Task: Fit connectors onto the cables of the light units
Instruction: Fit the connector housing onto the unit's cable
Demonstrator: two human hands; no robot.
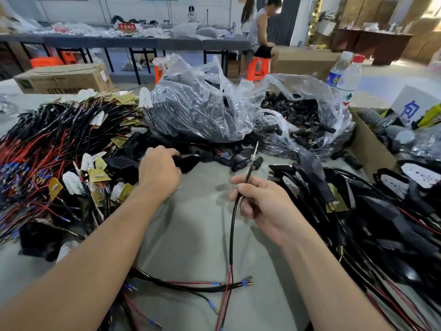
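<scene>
Closest to me, loose black cables with red and black wires (pixel 210 285) lie crossed on the grey surface (pixel 191 230), their ends capped with blue crimp terminals (pixel 244 281). Just above them my right hand (pixel 260 206) pinches a black sheathed cable (pixel 232 230) between thumb and curled fingers. The cable hangs down from the hand to where it splits into a red and a black wire, and its upper end stands up past my fingers with a thin metal tip (pixel 255 149).

My left hand (pixel 160 172) is well apart from the right, further out on the surface. Its fingers are curled onto a black plastic housing (pixel 189 160) at the edge of the parts. The back of the hand hides the fingertips, so the grip looks closed but I cannot see how firmly.

To my left spreads a heap of red and black wired cables with small yellow and white circuit boards (pixel 47 151). To my right lies a pile of black light units with cables (pixel 393 223).

Beyond the hands stand two clear plastic bags. One holds dark bulky parts (pixel 198 103) and the other, on its right, holds small black connectors (pixel 305 125). A brown cardboard box (pixel 360 144) sits at the right, with two clear plastic bottles (pixel 349 75) behind it. Far back, a person (pixel 262 32) sits on an orange stool (pixel 257 68) by long dark tables (pixel 143 41).
</scene>
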